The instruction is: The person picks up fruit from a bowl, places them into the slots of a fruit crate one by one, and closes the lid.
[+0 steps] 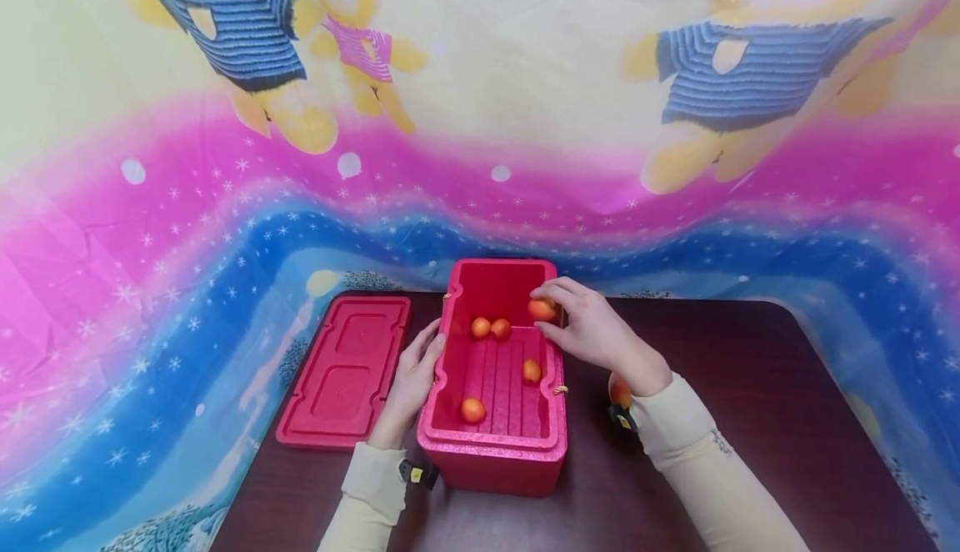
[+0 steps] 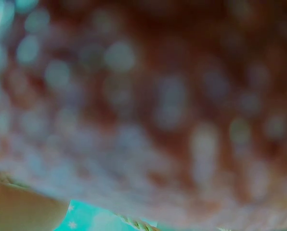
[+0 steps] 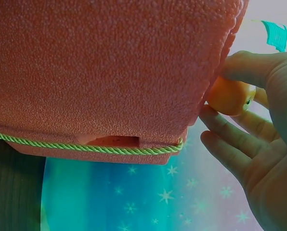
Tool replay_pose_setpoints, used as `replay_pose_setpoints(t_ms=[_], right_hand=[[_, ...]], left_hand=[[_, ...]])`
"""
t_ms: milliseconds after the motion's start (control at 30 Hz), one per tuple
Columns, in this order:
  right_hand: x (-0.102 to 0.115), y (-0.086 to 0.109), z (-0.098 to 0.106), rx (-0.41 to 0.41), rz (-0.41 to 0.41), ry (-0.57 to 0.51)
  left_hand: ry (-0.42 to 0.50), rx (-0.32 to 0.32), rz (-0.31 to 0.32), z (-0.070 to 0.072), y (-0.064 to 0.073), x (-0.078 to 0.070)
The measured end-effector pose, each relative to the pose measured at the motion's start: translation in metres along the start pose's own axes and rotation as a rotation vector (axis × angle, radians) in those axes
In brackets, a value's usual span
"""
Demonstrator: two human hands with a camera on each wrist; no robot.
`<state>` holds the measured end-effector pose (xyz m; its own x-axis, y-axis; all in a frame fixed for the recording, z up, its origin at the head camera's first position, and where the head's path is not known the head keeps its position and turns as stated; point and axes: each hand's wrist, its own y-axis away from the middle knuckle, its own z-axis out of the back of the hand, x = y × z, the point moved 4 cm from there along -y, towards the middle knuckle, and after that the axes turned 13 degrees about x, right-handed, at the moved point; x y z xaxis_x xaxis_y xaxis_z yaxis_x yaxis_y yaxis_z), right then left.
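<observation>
A red foam box (image 1: pixel 491 473) stands lidless on the table, with several small orange-red tomatoes (image 1: pixel 473 410) lying apart on its ribbed floor and two side by side near the far end. My right hand (image 1: pixel 592 327) pinches another tomato (image 1: pixel 542 309) between thumb and fingertips, level with the box's right rim. The right wrist view shows this tomato (image 3: pixel 230 96) beside the box wall (image 3: pixel 100 72). My left hand (image 1: pixel 411 373) rests along the outside of the left wall, fingers fairly straight. Blurred box surface (image 2: pixel 148 106) fills most of the left wrist view.
The box's red lid (image 1: pixel 348 368) lies flat on the dark table (image 1: pixel 720 393), left of the box. Partly hidden behind my right wrist is another orange-red tomato (image 1: pixel 619 391). A rope (image 3: pixel 105 147) runs along the box's side. A patterned cloth (image 1: pixel 480 118) hangs behind the table.
</observation>
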<state>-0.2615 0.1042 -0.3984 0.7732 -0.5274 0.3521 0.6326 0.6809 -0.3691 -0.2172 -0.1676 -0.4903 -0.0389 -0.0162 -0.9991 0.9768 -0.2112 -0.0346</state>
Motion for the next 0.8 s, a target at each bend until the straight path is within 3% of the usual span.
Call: replay_pose_setpoints(t_ms=[633,800], right_hand=[[0.005,-0.014,-0.003,0.091,-0.009,0.000],[0.007,-0.018,-0.003,0.119,-0.014,0.013]], left_hand=[[-0.042,-0.006,-0.020,0.000,0.001,-0.002],[-0.013,-0.006,0.001,-0.001,0.002,-0.002]])
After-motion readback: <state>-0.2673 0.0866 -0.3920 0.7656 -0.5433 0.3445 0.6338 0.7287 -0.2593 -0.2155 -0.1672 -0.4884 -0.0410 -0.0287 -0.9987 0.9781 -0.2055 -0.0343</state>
